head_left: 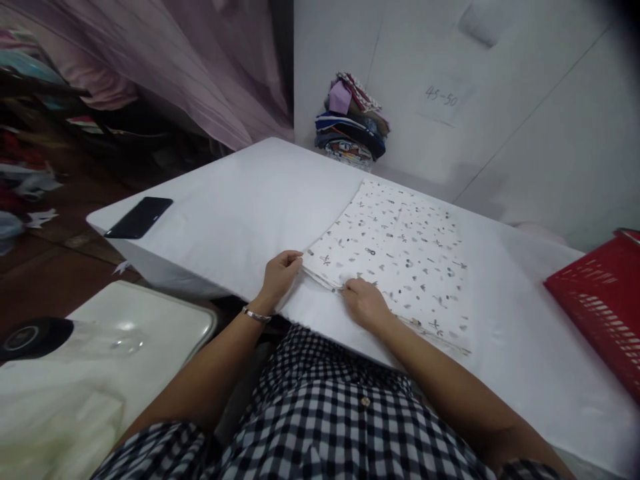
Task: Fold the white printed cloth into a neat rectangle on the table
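A white cloth printed with small grey and brown motifs lies folded flat in layers on the white table. My left hand pinches its near left corner between thumb and fingers. Further right along the same near edge, my right hand grips the cloth with curled fingers. Several layers show along that edge, and the rest of the cloth stretches away from me toward the wall. A bracelet circles my left wrist.
A black phone rests at the table's left end. Folded clothes are stacked by the wall at the back. On the right stands a red basket. A white stool-like surface is at lower left, holding a black-and-clear object.
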`<state>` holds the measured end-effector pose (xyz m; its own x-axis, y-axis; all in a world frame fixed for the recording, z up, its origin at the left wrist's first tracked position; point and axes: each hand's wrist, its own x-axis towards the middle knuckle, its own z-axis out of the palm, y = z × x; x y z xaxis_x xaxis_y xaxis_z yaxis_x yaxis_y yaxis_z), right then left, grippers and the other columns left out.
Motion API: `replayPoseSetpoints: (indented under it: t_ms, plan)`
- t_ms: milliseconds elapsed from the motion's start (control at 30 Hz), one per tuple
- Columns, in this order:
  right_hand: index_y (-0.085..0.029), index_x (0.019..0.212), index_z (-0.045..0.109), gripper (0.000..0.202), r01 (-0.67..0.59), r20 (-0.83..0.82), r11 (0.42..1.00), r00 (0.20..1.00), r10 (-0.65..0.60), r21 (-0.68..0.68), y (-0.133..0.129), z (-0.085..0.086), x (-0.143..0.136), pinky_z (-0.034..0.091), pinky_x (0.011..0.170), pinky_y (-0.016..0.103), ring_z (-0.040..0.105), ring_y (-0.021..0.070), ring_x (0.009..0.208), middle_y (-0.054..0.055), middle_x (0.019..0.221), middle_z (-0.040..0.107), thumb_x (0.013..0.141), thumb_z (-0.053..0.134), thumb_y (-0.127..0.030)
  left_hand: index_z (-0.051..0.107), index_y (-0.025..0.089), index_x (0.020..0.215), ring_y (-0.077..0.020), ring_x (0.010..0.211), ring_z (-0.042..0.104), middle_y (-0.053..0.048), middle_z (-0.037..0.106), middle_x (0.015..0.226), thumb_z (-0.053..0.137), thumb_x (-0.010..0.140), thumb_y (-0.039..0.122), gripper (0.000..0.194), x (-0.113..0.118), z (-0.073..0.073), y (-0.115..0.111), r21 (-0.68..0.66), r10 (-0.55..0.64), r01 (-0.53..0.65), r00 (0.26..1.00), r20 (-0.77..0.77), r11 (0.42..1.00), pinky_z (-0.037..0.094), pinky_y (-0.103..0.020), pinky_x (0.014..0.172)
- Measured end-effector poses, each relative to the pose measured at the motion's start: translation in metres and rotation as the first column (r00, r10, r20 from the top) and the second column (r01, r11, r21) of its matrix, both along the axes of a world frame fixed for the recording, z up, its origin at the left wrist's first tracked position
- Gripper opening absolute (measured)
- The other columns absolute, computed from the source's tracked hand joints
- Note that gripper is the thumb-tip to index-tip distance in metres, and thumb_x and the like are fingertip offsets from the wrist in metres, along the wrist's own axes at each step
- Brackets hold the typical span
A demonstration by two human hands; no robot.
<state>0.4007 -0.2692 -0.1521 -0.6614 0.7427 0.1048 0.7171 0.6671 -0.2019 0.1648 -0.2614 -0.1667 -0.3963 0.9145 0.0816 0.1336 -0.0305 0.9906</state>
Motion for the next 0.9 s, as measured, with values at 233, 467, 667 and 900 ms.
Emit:
replayPoseSetpoints:
  t_ms: [233, 467, 667, 900]
  plan:
    - [-0.017, 0.086, 0.065, 0.031, -0.003, 0.12, 0.995, 0.993, -0.01, 0.102, -0.001, 0.004, -0.003, 0.034, 0.072, 0.033, 0.049, 0.021, 0.085, 0.01, 0.096, 0.062, 0.096, 0.036, -0.019, 0.068, 0.018, 0.085, -0.011, 0.055, 0.05, 0.003, 0.059, 0.062, 0.064, 0.066, 0.034, 0.026, 0.001, 0.005, -0.001, -0.016, 0.032, -0.032, 0.999, 0.008, 0.999, 0.042, -0.025, 0.056]
    - [-0.018, 0.087, 0.063, 0.028, 0.044, 0.059, 0.997, 0.997, -0.048, 0.064, -0.001, -0.001, -0.001, 0.037, 0.074, 0.031, 0.051, 0.0197, 0.087, 0.009, 0.097, 0.062, 0.095, 0.036, -0.018, 0.067, 0.017, 0.075, -0.0107, 0.049, 0.047, 0.004, 0.053, 0.049, 0.063, 0.061, 0.031, 0.02, -0.004, 0.015, 0.007, -0.145, -0.024, 0.032, 0.998, 0.054, 0.989, 0.04, -0.024, 0.051]
    - [-0.02, 0.102, 0.063, 0.025, 0.013, -0.081, 1.0, 0.997, -0.013, 0.004, 0.021, 0.034, 0.017, 0.042, 0.078, 0.028, 0.054, 0.0183, 0.095, 0.008, 0.107, 0.061, 0.088, 0.044, -0.013, 0.069, 0.016, 0.08, -0.0099, 0.048, 0.048, 0.004, 0.053, 0.048, 0.064, 0.061, 0.03, 0.025, -0.007, 0.031, 0.015, -0.173, -0.111, 0.126, 0.989, 0.095, 0.977, 0.039, -0.022, 0.048]
    - [-0.021, 0.103, 0.063, 0.026, 0.022, -0.111, 0.999, 0.994, -0.016, 0.05, 0.03, 0.056, 0.024, 0.042, 0.074, 0.028, 0.054, 0.0198, 0.096, 0.008, 0.106, 0.06, 0.087, 0.045, -0.011, 0.072, 0.016, 0.095, -0.0116, 0.051, 0.053, 0.002, 0.057, 0.051, 0.061, 0.066, 0.031, 0.035, -0.002, 0.047, 0.023, -0.091, -0.128, 0.13, 0.991, 0.025, 0.987, 0.043, -0.024, 0.05]
